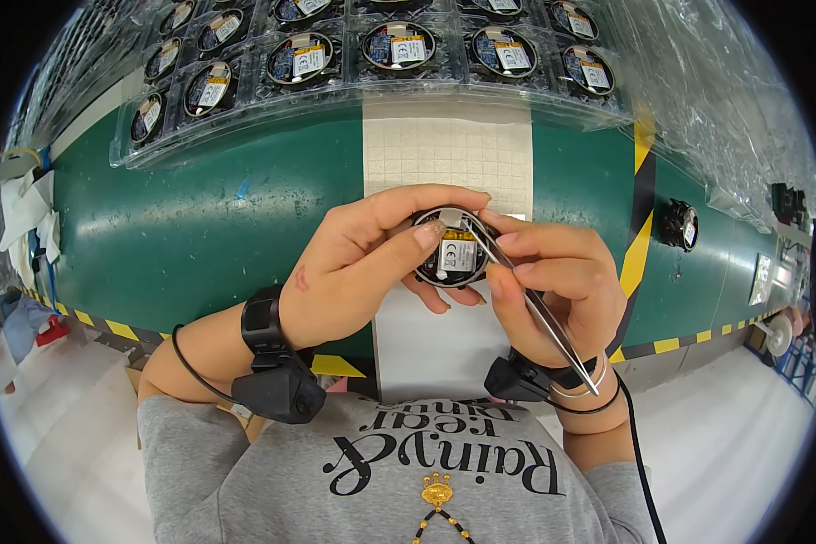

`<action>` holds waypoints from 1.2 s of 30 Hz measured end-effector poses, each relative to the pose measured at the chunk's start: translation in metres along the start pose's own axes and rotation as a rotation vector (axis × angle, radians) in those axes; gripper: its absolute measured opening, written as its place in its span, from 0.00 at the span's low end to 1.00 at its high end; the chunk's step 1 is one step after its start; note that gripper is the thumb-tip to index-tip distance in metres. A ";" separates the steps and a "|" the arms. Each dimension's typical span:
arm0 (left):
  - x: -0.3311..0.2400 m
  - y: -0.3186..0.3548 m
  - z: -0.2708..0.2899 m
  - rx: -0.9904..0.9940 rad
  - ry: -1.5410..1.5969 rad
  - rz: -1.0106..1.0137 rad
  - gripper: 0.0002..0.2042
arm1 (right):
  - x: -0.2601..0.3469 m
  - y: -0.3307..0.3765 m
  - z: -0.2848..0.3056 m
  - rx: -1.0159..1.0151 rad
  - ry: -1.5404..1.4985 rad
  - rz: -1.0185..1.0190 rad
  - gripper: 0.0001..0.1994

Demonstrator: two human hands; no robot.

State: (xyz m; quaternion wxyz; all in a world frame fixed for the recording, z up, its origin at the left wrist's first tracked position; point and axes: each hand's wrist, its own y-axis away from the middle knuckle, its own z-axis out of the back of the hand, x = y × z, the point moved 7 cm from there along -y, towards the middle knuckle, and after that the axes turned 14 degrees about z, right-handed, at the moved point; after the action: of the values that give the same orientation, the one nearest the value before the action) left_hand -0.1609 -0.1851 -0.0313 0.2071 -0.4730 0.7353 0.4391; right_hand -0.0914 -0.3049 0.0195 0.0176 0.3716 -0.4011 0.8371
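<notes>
My left hand [354,254] is closed around a round black electronic unit [426,264], thumb on its upper inner edge and fingers beneath. Inside the ring of the unit sits a small silver battery [459,256] with a white label and a yellow tape strip along its top. My right hand [562,276] grips a pair of metal tweezers [546,317] between thumb and fingers. The tweezers slant across the unit's right side, their tips near its upper rim. Whether the tips pinch anything is too small to tell.
Clear plastic trays [335,98] with several similar round units span the far side of the green table [245,199]. One more unit [680,225] lies to the right, past yellow-black tape [639,245]. Crumpled plastic film [698,100] hangs at the far right. A white sheet [426,354] lies below my hands.
</notes>
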 end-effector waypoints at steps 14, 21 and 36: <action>0.001 0.001 0.001 -0.038 -0.096 -0.004 0.16 | 0.000 -0.001 -0.002 0.039 0.005 0.005 0.12; 0.006 -0.003 0.005 0.023 -0.007 -0.033 0.17 | -0.010 0.000 0.003 -0.136 -0.089 0.010 0.12; -0.139 -0.026 -0.001 -0.265 -0.401 -0.370 0.22 | -0.028 0.016 0.037 -0.346 -0.184 -0.224 0.07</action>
State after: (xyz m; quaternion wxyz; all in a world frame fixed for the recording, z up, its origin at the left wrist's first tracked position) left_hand -0.0737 -0.1193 0.0577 0.3611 -0.5258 0.5174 0.5705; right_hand -0.0540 -0.3332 0.0062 0.1371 0.4801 -0.4949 0.7112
